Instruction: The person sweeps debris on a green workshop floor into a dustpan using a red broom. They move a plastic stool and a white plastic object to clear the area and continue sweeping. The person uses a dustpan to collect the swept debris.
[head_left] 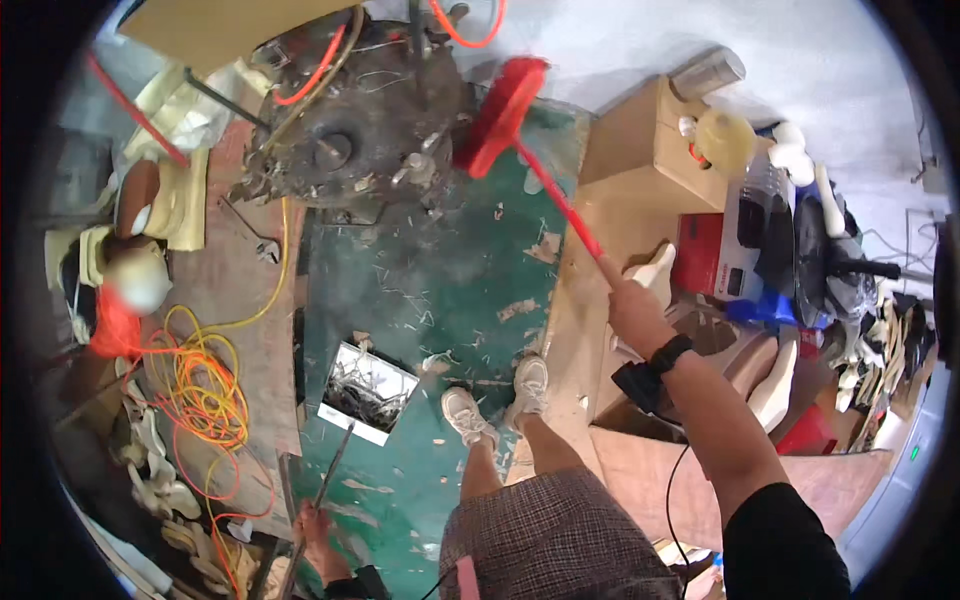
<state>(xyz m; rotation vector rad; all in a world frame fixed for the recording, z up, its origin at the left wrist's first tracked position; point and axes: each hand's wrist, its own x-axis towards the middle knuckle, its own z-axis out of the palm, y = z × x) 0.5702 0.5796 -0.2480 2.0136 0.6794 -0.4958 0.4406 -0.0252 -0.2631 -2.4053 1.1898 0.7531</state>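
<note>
My right hand (638,318) is wrapped round the red handle of a broom (562,200). The broom's red head is up at the far end, beside the dark machine base and near the wall. At the lower left, my left hand (316,540) grips the long thin handle of a white box-shaped dustpan (362,430). This dustpan sits on the green floor left of my shoes, with a tangle of dark and pale scraps inside. Both hands are closed on the handles.
Pale shavings and scraps litter the green floor (410,260). A heavy dark machine base (370,130) stands at the far left. Orange and yellow hoses (205,390) lie coiled on the board at left. On the right are a cardboard box (625,140) and piled shoe lasts (780,385).
</note>
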